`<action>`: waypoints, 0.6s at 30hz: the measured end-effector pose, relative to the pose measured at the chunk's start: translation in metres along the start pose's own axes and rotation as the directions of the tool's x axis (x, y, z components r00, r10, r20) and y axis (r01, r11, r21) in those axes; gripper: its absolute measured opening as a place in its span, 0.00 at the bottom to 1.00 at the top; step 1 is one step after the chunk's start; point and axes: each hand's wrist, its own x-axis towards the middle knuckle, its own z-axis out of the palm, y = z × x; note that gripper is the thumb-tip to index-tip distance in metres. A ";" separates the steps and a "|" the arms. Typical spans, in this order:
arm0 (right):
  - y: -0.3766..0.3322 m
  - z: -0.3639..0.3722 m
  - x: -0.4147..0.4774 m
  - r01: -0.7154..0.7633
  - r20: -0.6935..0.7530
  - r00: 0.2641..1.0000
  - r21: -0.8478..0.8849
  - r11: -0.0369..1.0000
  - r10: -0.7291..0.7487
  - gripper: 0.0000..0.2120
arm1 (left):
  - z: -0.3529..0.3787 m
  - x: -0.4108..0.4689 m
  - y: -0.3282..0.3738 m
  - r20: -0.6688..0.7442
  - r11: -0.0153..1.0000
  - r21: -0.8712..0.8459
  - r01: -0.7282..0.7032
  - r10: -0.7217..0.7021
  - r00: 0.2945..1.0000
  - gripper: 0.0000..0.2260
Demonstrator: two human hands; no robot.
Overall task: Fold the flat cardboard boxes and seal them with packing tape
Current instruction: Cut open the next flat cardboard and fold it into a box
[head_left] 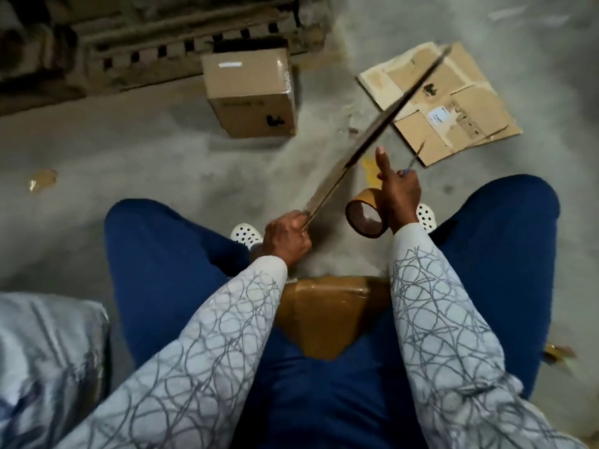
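My left hand (287, 236) grips the near corner of a flat cardboard box (372, 137), held edge-on and slanting up to the far right. My right hand (397, 192) holds a small pair of scissors (413, 162) with the forefinger pointing up; a brown roll of packing tape (364, 217) hangs round that wrist. A stack of flat cardboard boxes (453, 118) lies on the floor at the far right. A folded, taped box (251, 92) stands at the far middle. Another taped box (324, 314) sits under me, between my legs.
I sit with knees apart on a grey concrete floor (146, 157). A dusty wooden pallet (146, 43) lies along the far edge. A scrap of tape (42, 179) lies at the left. A pale sack (48, 351) is by my left side.
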 end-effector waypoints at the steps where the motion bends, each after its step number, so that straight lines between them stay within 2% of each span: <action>1: 0.007 -0.001 0.003 -0.001 0.007 1.000 -0.031 1.000 0.002 0.30 | 0.000 -0.002 0.001 0.030 1.000 0.017 -0.009 0.008 1.000 0.14; 3: 0.025 -0.004 0.011 -0.019 0.017 1.000 -0.061 0.998 0.020 0.20 | -0.001 -0.004 0.005 0.075 0.998 0.025 -0.053 0.051 0.996 0.16; 4: 0.032 -0.006 0.014 -0.034 0.023 0.999 -0.025 0.999 0.035 0.19 | 0.000 -0.005 0.009 0.090 0.996 0.030 -0.082 0.079 0.993 0.16; 5: 0.038 -0.008 0.015 -0.062 0.025 0.998 0.028 0.998 0.061 0.19 | 0.001 -0.006 0.013 0.108 0.994 0.040 -0.106 0.102 0.989 0.15; 7: 0.042 -0.013 0.011 -0.100 0.010 0.995 0.124 0.987 0.100 0.29 | 0.006 -0.006 0.022 0.145 0.986 0.062 -0.152 0.142 0.979 0.15; 9: 0.042 -0.019 0.006 -0.109 -0.027 0.993 0.147 0.983 0.114 0.34 | 0.014 -0.005 0.028 0.168 0.983 0.075 -0.167 0.152 0.974 0.15; 13: 0.049 -0.027 0.010 -0.072 -0.073 0.994 0.093 0.993 0.078 0.28 | 0.029 -0.004 0.029 0.174 0.987 0.074 -0.141 0.126 0.977 0.16; 16: 0.057 -0.023 0.013 -0.125 -0.072 0.989 0.033 0.992 0.127 0.20 | 0.033 -0.003 0.026 0.195 0.989 0.083 -0.125 0.107 0.975 0.13; 18: 0.065 -0.015 0.013 -0.188 -0.050 0.981 0.035 0.982 0.189 0.22 | 0.034 0.000 0.023 0.198 0.989 0.098 -0.113 0.091 0.976 0.13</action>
